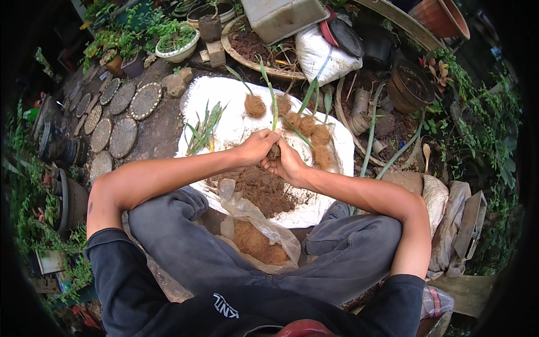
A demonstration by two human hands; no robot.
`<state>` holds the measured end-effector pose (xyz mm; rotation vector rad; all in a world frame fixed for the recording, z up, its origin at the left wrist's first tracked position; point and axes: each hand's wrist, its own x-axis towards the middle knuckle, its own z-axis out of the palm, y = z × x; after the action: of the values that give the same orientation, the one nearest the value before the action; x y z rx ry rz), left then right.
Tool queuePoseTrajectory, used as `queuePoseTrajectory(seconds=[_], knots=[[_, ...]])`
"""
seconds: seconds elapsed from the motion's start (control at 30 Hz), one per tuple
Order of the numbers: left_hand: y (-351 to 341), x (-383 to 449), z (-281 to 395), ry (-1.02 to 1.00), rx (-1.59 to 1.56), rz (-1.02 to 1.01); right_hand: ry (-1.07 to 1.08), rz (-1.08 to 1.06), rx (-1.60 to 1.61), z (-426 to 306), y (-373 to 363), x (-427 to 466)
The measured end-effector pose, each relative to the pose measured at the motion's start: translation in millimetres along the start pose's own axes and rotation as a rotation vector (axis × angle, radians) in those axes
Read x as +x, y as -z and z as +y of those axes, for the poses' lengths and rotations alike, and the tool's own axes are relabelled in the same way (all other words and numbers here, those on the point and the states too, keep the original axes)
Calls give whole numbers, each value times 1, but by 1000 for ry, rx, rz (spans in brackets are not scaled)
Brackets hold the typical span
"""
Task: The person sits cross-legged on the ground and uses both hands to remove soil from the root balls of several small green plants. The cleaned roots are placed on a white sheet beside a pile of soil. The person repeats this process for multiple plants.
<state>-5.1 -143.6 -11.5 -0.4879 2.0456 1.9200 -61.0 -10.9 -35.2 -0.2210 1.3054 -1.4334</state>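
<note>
My left hand [257, 147] pinches the base of a long green snake plant leaf [273, 99]. Cupped beside it, my right hand [291, 162] holds a dark clump of fibre and soil [274, 152] around the leaf's lower end, partly hidden by my fingers. Beneath both hands a pile of brown coir and soil [265, 189] lies on a white woven sack [210, 90]. Several coir balls with leaves rising from them, such as one coir ball [254, 106], rest toward the sack's far and right sides. Loose cut leaves [206, 128] lie at its left.
Between my legs sits an opened clear plastic bag [240, 198] of coir fibre [261, 246]. Round stepping stones [146, 101] cover ground at left. Beyond the sack are a large round planter [236, 50], a grey basin [282, 19] and a full white sack [316, 54]. A brown pot [408, 86] stands right.
</note>
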Motion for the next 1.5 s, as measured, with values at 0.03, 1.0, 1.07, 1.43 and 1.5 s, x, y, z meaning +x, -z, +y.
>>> queuePoseTrajectory(seconds=[0.03,1.0,1.07,1.43,1.5], knots=[[0,-2,2,11,3,-1,4,-1,-5,0,-2,-1],[6,-16,9,-19,111,-49,18,34,-66,-4,-13,-6],[6,-19,12,-4,129,-50,15,27,-70,-5,-14,-7],[3,-13,6,-18,100,-15,29,19,-82,2,-4,3],[4,-12,5,-24,109,-23,21,30,-69,1,-4,2]])
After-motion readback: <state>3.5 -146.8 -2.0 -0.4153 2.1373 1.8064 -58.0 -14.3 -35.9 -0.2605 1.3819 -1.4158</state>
